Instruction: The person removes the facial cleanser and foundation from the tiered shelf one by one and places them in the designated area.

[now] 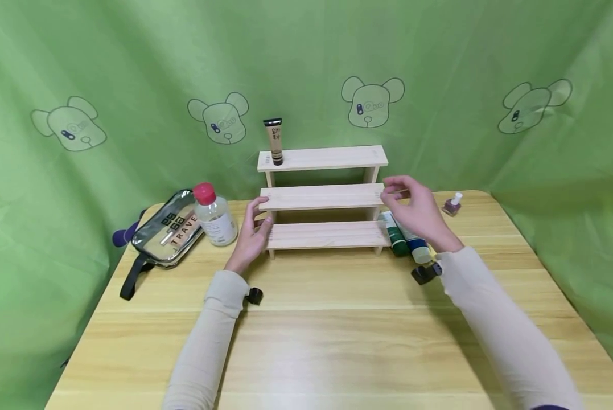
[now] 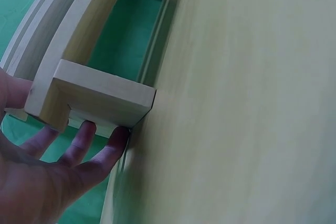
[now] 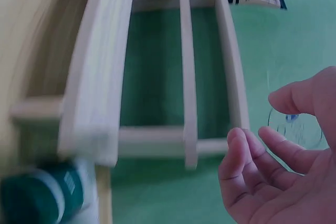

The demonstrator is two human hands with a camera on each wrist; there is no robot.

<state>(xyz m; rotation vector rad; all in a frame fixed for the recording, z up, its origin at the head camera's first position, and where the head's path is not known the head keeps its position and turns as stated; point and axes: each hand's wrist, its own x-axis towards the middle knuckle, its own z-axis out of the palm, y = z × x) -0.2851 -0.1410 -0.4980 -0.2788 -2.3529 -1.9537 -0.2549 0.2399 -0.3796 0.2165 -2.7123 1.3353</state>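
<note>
The clear pouch (image 1: 168, 228) at the table's left reads "TRAVE" (the rest is cut off by its edge); the print on the tan tube (image 1: 274, 141) standing on the top step is too small to read. A light wooden table (image 1: 326, 319) stands before a green backdrop printed with bear heads. The three-step wooden shelf (image 1: 324, 196) sits at the back centre. The left hand (image 1: 252, 233) rests straight fingers against its left end; the right hand (image 1: 414, 210) hovers at its right end, fingers loosely curled, holding nothing.

Wooden table (image 1: 337, 319) with a stepped shelf (image 1: 324, 196)
Pouch (image 1: 165, 230) and bottle (image 1: 214, 215) near left edge; tubes (image 1: 406, 239), nail polish (image 1: 452, 204) right
</note>
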